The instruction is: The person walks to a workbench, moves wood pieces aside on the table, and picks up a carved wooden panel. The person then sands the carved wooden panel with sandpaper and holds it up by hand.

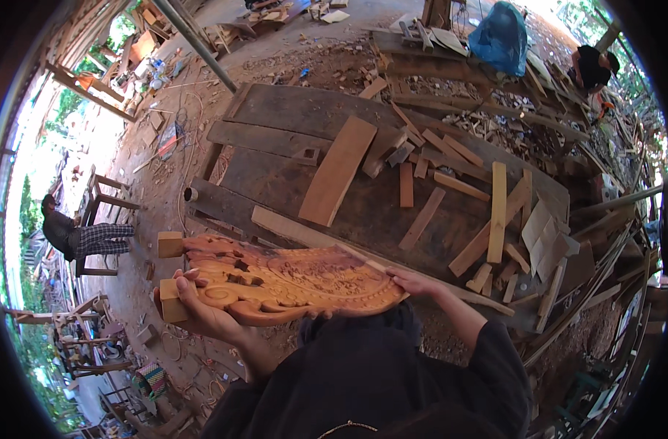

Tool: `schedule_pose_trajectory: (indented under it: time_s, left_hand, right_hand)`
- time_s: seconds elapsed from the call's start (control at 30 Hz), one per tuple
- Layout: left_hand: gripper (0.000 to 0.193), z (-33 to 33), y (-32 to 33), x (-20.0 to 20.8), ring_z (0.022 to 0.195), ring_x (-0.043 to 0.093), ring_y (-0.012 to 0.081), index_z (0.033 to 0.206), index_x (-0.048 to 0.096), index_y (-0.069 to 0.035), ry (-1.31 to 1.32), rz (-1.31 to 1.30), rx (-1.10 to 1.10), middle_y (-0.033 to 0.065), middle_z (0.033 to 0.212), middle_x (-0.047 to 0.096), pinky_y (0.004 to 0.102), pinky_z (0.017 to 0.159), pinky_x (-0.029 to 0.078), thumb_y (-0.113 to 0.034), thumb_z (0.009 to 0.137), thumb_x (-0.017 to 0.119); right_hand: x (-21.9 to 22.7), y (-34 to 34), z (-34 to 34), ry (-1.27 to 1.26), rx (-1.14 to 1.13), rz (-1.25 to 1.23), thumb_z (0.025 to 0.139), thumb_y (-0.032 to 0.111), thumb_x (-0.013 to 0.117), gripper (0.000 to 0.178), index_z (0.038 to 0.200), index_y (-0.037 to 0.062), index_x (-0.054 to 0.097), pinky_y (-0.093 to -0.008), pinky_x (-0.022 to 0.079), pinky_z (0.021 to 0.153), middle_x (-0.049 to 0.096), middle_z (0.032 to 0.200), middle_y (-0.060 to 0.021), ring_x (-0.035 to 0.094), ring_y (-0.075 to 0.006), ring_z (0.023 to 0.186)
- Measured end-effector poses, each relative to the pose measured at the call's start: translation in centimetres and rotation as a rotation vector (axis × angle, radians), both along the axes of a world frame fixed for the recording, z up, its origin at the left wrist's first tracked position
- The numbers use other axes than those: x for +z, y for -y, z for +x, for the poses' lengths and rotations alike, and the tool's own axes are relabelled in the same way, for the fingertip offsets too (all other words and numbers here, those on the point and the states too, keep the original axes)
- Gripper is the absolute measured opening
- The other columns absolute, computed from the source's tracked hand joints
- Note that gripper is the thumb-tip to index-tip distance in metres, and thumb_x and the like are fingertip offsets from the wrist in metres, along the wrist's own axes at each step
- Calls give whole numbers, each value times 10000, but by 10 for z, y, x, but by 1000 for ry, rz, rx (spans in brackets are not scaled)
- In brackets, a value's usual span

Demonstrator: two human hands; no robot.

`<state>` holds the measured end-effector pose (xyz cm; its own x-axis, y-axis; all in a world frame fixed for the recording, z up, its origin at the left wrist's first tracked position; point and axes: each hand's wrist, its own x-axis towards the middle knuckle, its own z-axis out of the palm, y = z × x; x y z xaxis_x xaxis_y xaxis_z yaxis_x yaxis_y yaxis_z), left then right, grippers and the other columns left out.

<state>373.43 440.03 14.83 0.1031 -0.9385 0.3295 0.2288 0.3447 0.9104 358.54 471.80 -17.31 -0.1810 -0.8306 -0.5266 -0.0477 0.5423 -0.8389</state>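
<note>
A carved wooden panel (pixel 297 282) with scrollwork and openings lies across the front of my body, its wood orange-brown. At its left end two square wooden blocks (pixel 170 244) stick out. My left hand (pixel 202 307) is closed around that end, by the nearer block, with the thumb on top. My right hand (pixel 411 282) grips the narrower right end, fingers on the upper edge; the rest of its hold is hidden beneath. Just beyond the panel is the worktable (pixel 264 172), with a long pale board (pixel 305 230) along its near side.
Across the table lie a wide plank (pixel 339 172), several wood offcuts (pixel 423 217) and cardboard pieces (pixel 546 238). A blue plastic bag (pixel 498 38) is at the far right. One person (pixel 63 230) is by a wooden stool at left, another (pixel 594 67) at far right.
</note>
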Motion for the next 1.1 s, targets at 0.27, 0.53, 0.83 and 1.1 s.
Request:
schedule_pose_trajectory:
  time_s: [0.27, 0.53, 0.83, 1.1]
  left_hand:
    - [160, -5, -4, -2, 754, 523, 101, 979, 536, 10, -18, -63, 1, 54, 861, 560, 245, 673, 468, -118, 906, 597]
    - [167, -6, -8, 3, 752, 533, 107, 990, 529, 15, -3, -77, -18, 58, 877, 567, 246, 684, 485, -103, 898, 603]
    - [309, 0, -3, 1, 820, 561, 146, 1149, 442, 30, 17, -77, 2, 94, 918, 563, 279, 722, 480, -116, 913, 578]
    - [375, 6, 7, -4, 824, 545, 151, 1228, 393, 19, 44, -40, -41, 113, 961, 548, 273, 726, 463, -119, 921, 559]
  right_hand:
    - [10, -17, 5, 14, 19, 4, 1017, 215, 353, 478, 1451, 18, 320, -329, 173, 1166, 268, 1537, -154, 220, -268, 1434]
    - [6, 81, 1, 206, -131, 90, 1038, 405, 224, 541, 1513, 148, 204, -370, 156, 1172, 194, 1570, -108, 213, -272, 1435]
    - [-4, 88, 3, -55, 74, 32, 1012, 532, 170, 661, 1490, 85, 262, -347, 141, 1175, 123, 1583, -125, 155, -276, 1450]
    - [-2, -25, 24, -96, 3, -38, 1037, 418, 264, 577, 1478, 46, 278, -343, 157, 1166, 168, 1572, -144, 173, -281, 1447]
